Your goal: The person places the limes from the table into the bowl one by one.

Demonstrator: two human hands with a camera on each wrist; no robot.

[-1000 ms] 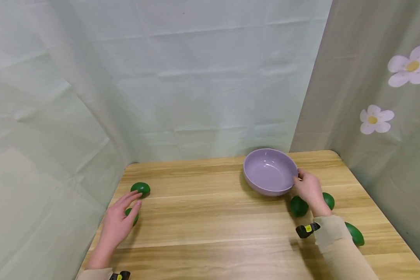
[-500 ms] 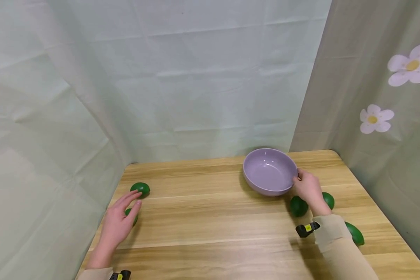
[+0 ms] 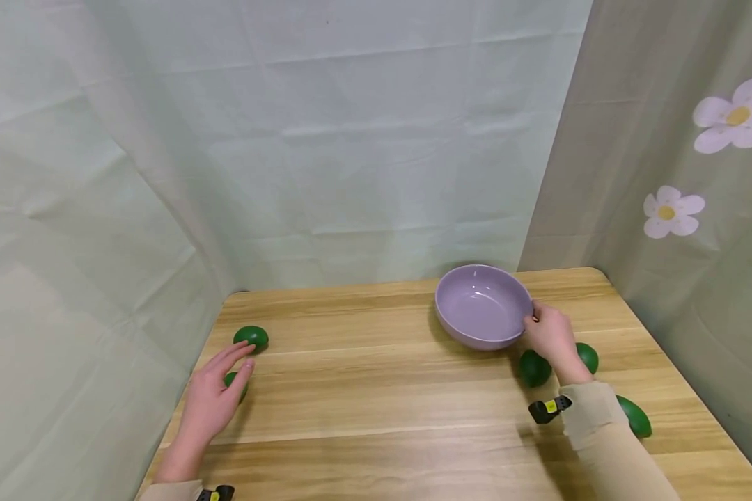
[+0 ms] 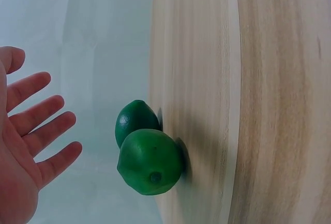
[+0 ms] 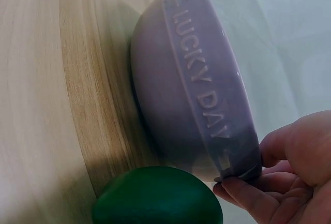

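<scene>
My right hand (image 3: 551, 339) pinches the right edge of a lavender bowl (image 3: 479, 306) at the back right of the wooden table. In the right wrist view, raised letters reading "LUCKY DAY" run round the bowl's outside (image 5: 181, 79), and its inside shows bare in the head view. My left hand (image 3: 209, 400) hovers at the table's left side, fingers spread and holding nothing. Near it lie two green limes, a far one (image 3: 251, 338) and a near one (image 3: 233, 379) partly hidden by the hand. The left wrist view shows both limes (image 4: 150, 162) apart from the fingers.
More green fruits lie round my right forearm: one (image 3: 534, 369) just in front of the bowl, one (image 3: 588, 357) behind the wrist, and one (image 3: 635, 417) partly covered by the sleeve. Pale curtains (image 3: 363, 174) hang along the table's back and sides.
</scene>
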